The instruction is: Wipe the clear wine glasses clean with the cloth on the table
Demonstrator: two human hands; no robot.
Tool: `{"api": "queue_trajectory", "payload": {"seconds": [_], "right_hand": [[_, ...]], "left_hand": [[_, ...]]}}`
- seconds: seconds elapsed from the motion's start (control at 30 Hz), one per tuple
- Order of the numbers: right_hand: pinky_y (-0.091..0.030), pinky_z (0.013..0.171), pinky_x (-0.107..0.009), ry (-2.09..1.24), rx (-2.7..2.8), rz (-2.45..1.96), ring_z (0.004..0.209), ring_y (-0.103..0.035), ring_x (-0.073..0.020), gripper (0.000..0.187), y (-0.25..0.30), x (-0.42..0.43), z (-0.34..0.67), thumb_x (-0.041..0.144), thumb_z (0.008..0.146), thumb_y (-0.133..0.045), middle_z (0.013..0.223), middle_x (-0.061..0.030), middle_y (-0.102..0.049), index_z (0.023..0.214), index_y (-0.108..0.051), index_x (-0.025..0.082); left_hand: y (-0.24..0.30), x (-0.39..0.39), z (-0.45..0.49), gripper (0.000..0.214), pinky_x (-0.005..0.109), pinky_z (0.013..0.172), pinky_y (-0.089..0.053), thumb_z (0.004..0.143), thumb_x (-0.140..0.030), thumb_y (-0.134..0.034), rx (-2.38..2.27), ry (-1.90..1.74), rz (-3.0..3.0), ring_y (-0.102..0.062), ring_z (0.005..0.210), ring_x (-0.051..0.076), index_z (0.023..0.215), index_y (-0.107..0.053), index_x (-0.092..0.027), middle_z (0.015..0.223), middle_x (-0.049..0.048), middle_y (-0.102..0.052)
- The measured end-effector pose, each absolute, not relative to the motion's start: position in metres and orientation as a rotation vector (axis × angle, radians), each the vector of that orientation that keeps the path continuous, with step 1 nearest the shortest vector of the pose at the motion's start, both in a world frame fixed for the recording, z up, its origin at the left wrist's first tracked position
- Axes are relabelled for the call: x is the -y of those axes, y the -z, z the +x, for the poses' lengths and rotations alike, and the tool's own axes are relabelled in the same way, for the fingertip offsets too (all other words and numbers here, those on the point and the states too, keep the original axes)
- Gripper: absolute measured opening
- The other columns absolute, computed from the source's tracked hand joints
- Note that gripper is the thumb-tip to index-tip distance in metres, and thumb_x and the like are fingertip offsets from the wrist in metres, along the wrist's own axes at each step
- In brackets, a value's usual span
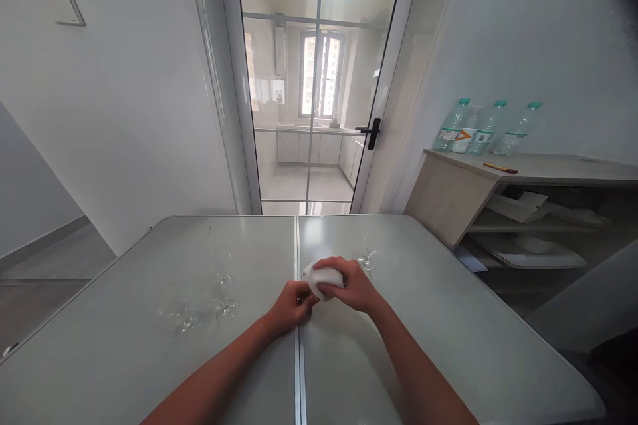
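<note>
My right hand [343,281] is closed around a bunched white cloth [326,277] above the table's middle seam. Against its lower left side, my left hand [293,305] is closed with its fingers pinched on what looks like a stemmed glass. A small clear glint shows at those fingers; the rest of that glass is hidden by the hands and cloth. Left of my hands stand two clear stemmed glasses, the nearer-to-hand glass [226,308] and another glass [188,323] farther left. Just beyond my right hand stands one more stemmed glass [367,260].
The pale glossy table [423,345] has a metal seam [298,372] down its middle. At the right, a wooden shelf unit [443,192] carries several plastic bottles [516,132] and a pen-like stick [500,167]. A glass door [312,165] stands behind the table.
</note>
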State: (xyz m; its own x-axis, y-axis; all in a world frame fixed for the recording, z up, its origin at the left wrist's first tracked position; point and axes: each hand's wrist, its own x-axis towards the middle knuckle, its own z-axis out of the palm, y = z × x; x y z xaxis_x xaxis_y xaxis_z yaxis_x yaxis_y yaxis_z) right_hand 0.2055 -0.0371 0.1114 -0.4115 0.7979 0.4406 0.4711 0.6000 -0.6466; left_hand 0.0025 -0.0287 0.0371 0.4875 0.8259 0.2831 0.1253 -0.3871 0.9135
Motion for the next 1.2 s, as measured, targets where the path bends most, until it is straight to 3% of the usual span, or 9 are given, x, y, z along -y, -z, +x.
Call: {"api": "queue_trajectory", "payload": {"seconds": [0.1,0.2,0.3,0.47,0.6,0.73,0.93,1.1,1.2], "right_hand": [[-0.042,0.07,-0.031,-0.349,1.91,-1.196,0.071,-0.059,-0.0204,0.018,-0.104,0.037,0.186,0.031,0.093,-0.059,0.081,-0.0027,-0.073,0.103,-0.073,0.026],[-0.038,0.066,-0.03,-0.247,1.814,-1.322,0.067,-0.058,-0.0206,0.023,-0.1,0.035,0.176,0.033,0.098,-0.05,0.072,-0.0028,-0.069,0.099,-0.072,0.023],[-0.04,0.065,-0.028,-0.407,1.867,-1.232,0.064,-0.058,-0.018,0.029,-0.101,0.034,0.18,0.036,0.102,-0.043,0.071,-0.001,-0.068,0.101,-0.069,0.023],[-0.042,0.098,-0.042,-0.505,2.259,-0.784,0.078,-0.062,-0.0197,0.018,-0.109,0.037,0.203,0.037,0.091,-0.067,0.087,-0.0015,-0.072,0.106,-0.071,0.028],[-0.046,0.094,-0.042,-0.593,2.332,-0.631,0.082,-0.063,-0.0202,0.018,-0.11,0.038,0.217,0.035,0.095,-0.061,0.092,-0.0022,-0.072,0.107,-0.074,0.03],[-0.046,0.095,-0.044,-0.577,2.146,-0.656,0.069,-0.06,-0.0179,0.021,-0.102,0.035,0.214,0.038,0.093,-0.064,0.079,-0.0003,-0.071,0.109,-0.073,0.028],[-0.044,0.097,-0.046,-0.217,2.006,-0.749,0.065,-0.061,-0.0179,0.015,-0.089,0.03,0.191,0.033,0.094,-0.062,0.076,-0.002,-0.074,0.095,-0.075,0.026],[-0.048,0.092,-0.039,-0.344,1.688,-1.068,0.098,-0.065,-0.0243,0.025,-0.096,0.03,0.183,0.038,0.1,-0.053,0.107,-0.0065,-0.076,0.11,-0.072,0.025],[-0.047,0.089,-0.037,-0.333,1.745,-1.155,0.089,-0.064,-0.0237,0.027,-0.099,0.03,0.182,0.038,0.1,-0.05,0.099,-0.0058,-0.076,0.111,-0.071,0.024]], "left_hand": [[-0.034,0.03,0.003,0.029,0.025,0.056,-0.034,0.09,-0.032,-0.06,-0.947,-1.102,2.149,-0.046,0.054,0.012,0.065,-0.05,-0.019,0.06,-0.0002,-0.052],[-0.032,0.028,0.001,0.027,0.025,0.057,-0.032,0.091,-0.028,-0.057,-0.999,-1.116,2.239,-0.043,0.054,0.012,0.066,-0.049,-0.019,0.061,-0.0006,-0.051],[-0.032,0.024,-0.002,0.035,0.024,0.054,-0.033,0.092,-0.035,-0.058,-0.911,-1.071,2.054,-0.044,0.052,0.011,0.063,-0.047,-0.019,0.056,-0.0022,-0.047],[-0.032,0.012,-0.013,0.041,0.022,0.039,-0.03,0.08,-0.05,-0.068,-0.577,-0.772,1.449,-0.046,0.037,0.011,0.063,-0.057,-0.014,0.047,-0.0009,-0.05],[-0.031,0.007,-0.022,0.042,0.022,0.033,-0.029,0.071,-0.046,-0.076,-0.331,-0.58,1.161,-0.038,0.028,0.009,0.056,-0.052,-0.016,0.039,-0.0057,-0.036],[-0.029,0.009,-0.02,0.05,0.021,0.032,-0.031,0.075,-0.056,-0.075,-0.306,-0.487,1.103,-0.035,0.029,0.007,0.058,-0.047,-0.018,0.044,-0.008,-0.033],[-0.027,0.022,-0.001,0.044,0.021,0.044,-0.038,0.086,-0.056,-0.066,-0.629,-0.876,1.531,-0.052,0.044,0.011,0.071,-0.054,-0.016,0.053,-0.002,-0.052],[-0.034,0.024,0.001,0.038,0.023,0.053,-0.038,0.096,-0.042,-0.054,-0.932,-1.113,1.925,-0.051,0.05,0.012,0.066,-0.05,-0.019,0.055,-0.0025,-0.051],[-0.035,0.021,-0.002,0.034,0.025,0.058,-0.034,0.094,-0.036,-0.058,-1.075,-1.173,2.115,-0.046,0.054,0.012,0.065,-0.052,-0.019,0.058,-0.0018,-0.052]]}}
